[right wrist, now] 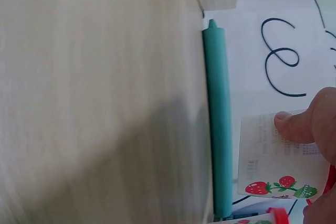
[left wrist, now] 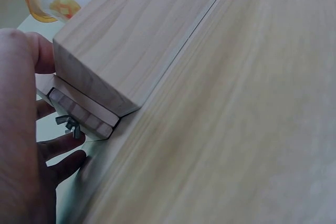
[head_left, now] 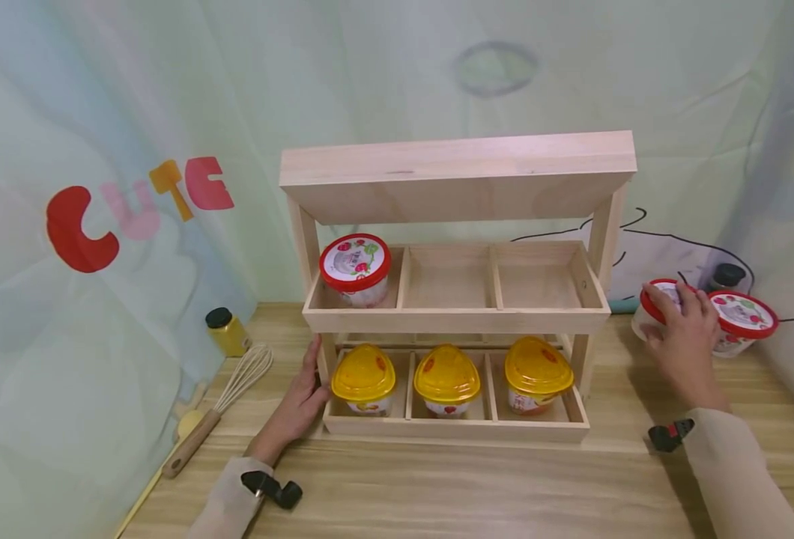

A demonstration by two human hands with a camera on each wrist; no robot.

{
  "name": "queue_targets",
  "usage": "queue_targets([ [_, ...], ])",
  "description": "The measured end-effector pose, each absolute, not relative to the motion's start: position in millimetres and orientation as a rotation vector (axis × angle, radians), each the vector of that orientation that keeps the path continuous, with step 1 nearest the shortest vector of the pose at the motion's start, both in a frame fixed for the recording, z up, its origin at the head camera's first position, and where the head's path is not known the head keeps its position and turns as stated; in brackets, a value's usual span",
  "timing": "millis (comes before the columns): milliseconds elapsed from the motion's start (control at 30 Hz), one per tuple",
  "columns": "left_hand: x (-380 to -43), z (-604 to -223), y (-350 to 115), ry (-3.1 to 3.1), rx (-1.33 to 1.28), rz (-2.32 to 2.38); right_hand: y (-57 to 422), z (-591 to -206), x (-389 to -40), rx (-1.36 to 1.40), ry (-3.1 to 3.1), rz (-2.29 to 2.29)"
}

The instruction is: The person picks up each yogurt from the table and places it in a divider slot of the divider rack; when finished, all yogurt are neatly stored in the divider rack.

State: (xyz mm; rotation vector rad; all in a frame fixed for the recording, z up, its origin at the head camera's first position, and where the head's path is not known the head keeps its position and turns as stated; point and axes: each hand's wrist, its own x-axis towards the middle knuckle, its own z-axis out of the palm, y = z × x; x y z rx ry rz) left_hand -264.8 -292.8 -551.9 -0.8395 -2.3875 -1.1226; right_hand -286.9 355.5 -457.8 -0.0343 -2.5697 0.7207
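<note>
A two-tier wooden display rack point(head_left: 456, 321) stands before me. At its lower left side my left hand point(head_left: 294, 410) holds the frame, with the thumb at the tray's end and fingers beyond the post point(left wrist: 81, 111). Off to the right, my right hand point(head_left: 688, 348) grips a red-lidded paper tub point(right wrist: 262, 156) printed with strawberries, its thumb against the side wall. Another red-lidded tub point(head_left: 744, 314) stands beside it. A similar tub point(head_left: 354, 262) sits in the upper tray's left compartment. Yellow-lidded cups point(head_left: 447, 374) fill the three lower compartments, one in each.
Left of the rack lie a whisk point(head_left: 231, 393) and a yellow jar with a black lid point(head_left: 228, 333). A teal cylinder point(right wrist: 218, 124) lies along the table's back edge. Behind the right tubs is a black-capped bottle point(head_left: 727, 277). A printed curtain point(head_left: 397, 82) hangs behind.
</note>
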Motion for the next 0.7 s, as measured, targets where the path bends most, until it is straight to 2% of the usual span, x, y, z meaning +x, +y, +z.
queue_targets([
  [267,-238.0,-511.4,-270.1,-2.451,-0.767,-1.081,350.1,-445.1,-279.5,-0.014,-2.513,0.709],
  [533,-259.4,-544.2,-289.9,-2.373,-0.858,-1.153,342.8,-429.8,-271.1,0.032,-2.447,0.672],
  [700,-262.8,-548.3,-291.1,-2.343,-0.875,-1.127,339.9,-418.6,-264.4,0.075,-2.372,0.677],
])
